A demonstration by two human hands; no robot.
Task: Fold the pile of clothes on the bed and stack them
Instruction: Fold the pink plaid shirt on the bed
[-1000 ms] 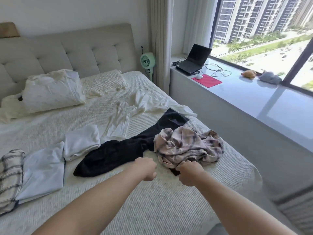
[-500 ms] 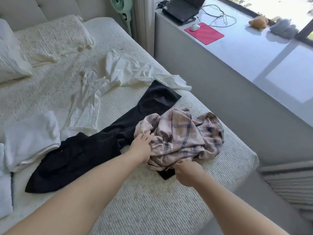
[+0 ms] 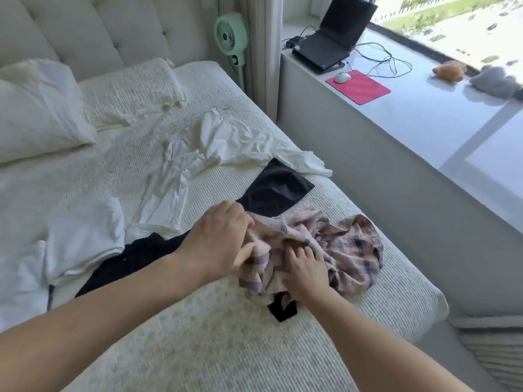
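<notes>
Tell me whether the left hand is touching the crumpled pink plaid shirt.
Touching. The head view shows the left hand with fingers curled into the near edge of the crumpled pink plaid shirt, bunching the fabric.

Home bedroom, tufted headboard (image 3: 93, 29), pillows (image 3: 36, 108), bed (image 3: 226, 349), window ledge (image 3: 424, 123)

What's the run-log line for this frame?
stage: gathering | left hand: grips plaid shirt | right hand: on shirt | shirt: crumpled, unfolded

Pink plaid shirt (image 3: 339, 244), black trousers (image 3: 271, 190), white bedspread (image 3: 226, 349).
</notes>
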